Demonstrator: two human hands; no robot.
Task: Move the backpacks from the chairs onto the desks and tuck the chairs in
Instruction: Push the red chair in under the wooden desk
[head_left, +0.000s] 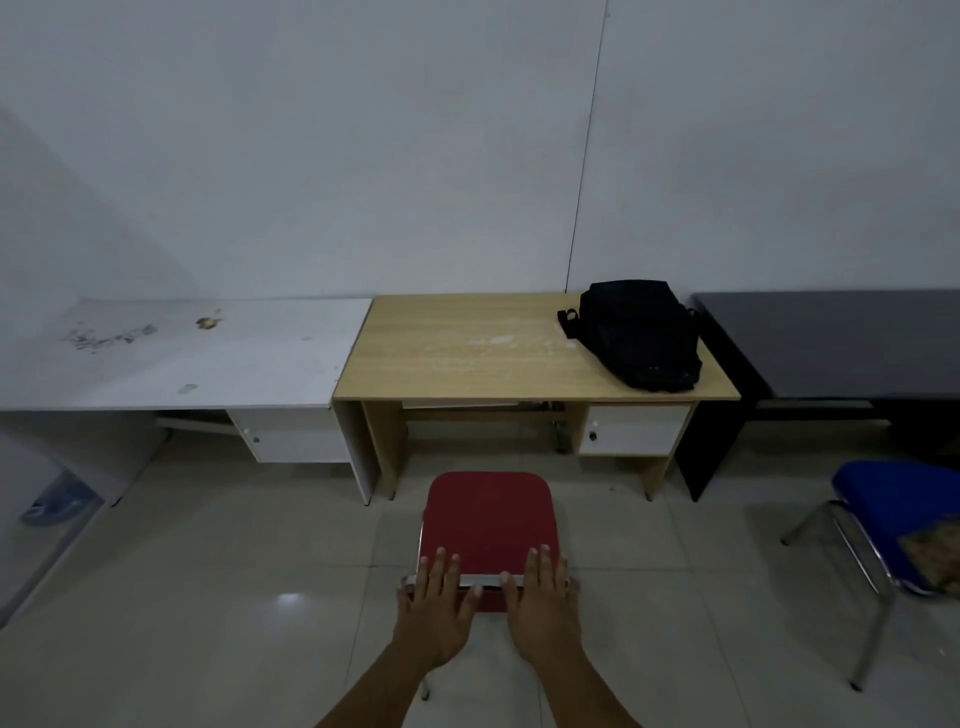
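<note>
Pressing left hand (439, 608) and right hand (540, 603) flat on the back of the red chair (491, 514), you are tucking it in: push it toward 12 o'clock under the desk (467, 353).

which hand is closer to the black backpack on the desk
Right. Both rest on the red chair; the right hand sits toward the backpack, the left hand farther off.

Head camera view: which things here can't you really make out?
At the right edge, the brownish thing on the blue chair is cut off.
The legs of the red chair are mostly hidden under its seat, the left hand and the right hand.
At far left, the bluish object on the floor is dim and blurred.
The dark desk runs out of frame on the right.
</note>
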